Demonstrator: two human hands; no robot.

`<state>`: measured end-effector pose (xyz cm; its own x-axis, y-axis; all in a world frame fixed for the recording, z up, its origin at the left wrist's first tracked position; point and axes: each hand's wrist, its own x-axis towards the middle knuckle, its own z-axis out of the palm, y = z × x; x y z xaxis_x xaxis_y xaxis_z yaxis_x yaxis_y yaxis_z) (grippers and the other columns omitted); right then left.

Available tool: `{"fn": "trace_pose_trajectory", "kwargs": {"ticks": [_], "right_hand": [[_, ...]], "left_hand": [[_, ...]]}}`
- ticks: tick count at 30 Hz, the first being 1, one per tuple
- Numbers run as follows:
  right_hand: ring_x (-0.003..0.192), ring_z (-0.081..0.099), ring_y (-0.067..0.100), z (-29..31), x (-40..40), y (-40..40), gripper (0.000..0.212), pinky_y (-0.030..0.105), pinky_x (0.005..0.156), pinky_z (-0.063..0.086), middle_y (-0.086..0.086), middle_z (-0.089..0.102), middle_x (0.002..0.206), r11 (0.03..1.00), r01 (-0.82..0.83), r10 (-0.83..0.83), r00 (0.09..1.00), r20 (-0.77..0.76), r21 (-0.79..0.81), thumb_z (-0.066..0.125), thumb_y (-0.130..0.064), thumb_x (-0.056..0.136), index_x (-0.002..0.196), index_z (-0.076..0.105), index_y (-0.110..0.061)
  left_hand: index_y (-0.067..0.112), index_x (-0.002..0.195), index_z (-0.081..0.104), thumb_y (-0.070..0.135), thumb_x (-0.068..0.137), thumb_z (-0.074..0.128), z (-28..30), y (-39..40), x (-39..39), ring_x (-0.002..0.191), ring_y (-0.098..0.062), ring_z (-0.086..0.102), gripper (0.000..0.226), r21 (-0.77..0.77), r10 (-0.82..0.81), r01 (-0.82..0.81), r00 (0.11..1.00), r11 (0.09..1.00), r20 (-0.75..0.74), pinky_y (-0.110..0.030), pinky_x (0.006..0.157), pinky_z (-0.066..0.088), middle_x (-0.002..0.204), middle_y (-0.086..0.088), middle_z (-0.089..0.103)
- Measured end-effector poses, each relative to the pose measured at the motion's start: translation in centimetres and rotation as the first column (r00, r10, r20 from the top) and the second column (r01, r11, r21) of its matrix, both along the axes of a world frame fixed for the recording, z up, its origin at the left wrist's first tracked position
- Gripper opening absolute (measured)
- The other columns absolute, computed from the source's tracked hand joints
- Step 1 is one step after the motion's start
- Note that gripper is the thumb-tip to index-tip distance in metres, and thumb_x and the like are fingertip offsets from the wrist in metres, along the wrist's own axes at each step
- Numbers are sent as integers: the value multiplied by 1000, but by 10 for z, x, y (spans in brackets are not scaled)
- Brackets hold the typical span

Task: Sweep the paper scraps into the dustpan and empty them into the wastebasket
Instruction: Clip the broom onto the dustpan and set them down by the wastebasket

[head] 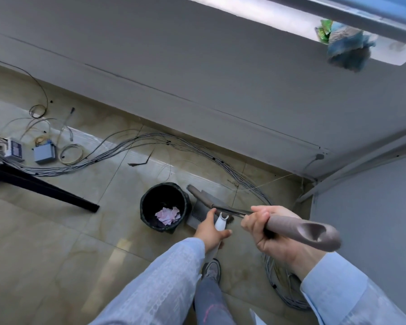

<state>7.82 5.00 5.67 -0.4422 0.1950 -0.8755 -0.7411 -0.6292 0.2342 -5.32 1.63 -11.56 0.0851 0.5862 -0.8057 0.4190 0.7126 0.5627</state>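
We're in what looks like an office or utility corner mid-fit-out: bundles of grey cable [131, 146] sprawl across the glossy tiled floor [56, 231], small junction boxes [44, 154] lie loose, and a plain grey wall [174, 55] runs beneath a window ledge [279, 17].

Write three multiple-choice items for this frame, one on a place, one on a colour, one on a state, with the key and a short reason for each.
1. Where are the paper scraps?
A. In the wastebasket
B. On the window ledge
C. Under the dark table leg

2. What colour is the broom handle in the right hand?
A. Red
B. Grey-brown
C. Yellow

3. What is the left hand doing?
A. Hanging open
B. Pressing on the wall
C. Gripping the white dustpan handle

Key: 1 A, the pink scraps lie at the bottom of the black bin. 2 B, the thick handle end near the camera is grey-brown. 3 C, the fingers are closed around the white handle.
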Motion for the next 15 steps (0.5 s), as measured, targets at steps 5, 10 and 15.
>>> {"fn": "trace_pose_trajectory", "kwargs": {"ticks": [5,10,15], "right_hand": [[25,46,16,17,0,-9,18,23,25,44,8,39,45,999,-27,26,998,-51,-19,46,-2,77,67,46,13],[25,47,17,26,-1,-18,29,22,26,46,8,40,45,999,-44,40,991,-126,-26,46,-5,78,59,48,18],[26,48,19,34,5,-10,28,25,25,46,11,41,45,999,-36,32,992,-120,-30,45,-5,80,63,47,16]], "left_hand": [[10,122,38,26,90,61,2,-4,6,46,-21,58,42,-123,133,-120,985,985,109,-31,47,51,92,-13,61],[29,145,28,24,91,57,-2,-5,5,35,-14,54,62,-61,114,-107,985,992,127,-23,37,45,85,-7,63],[32,146,28,21,89,57,-7,-8,6,37,-15,53,65,-55,110,-102,981,993,161,-24,39,46,84,-6,63]]}}
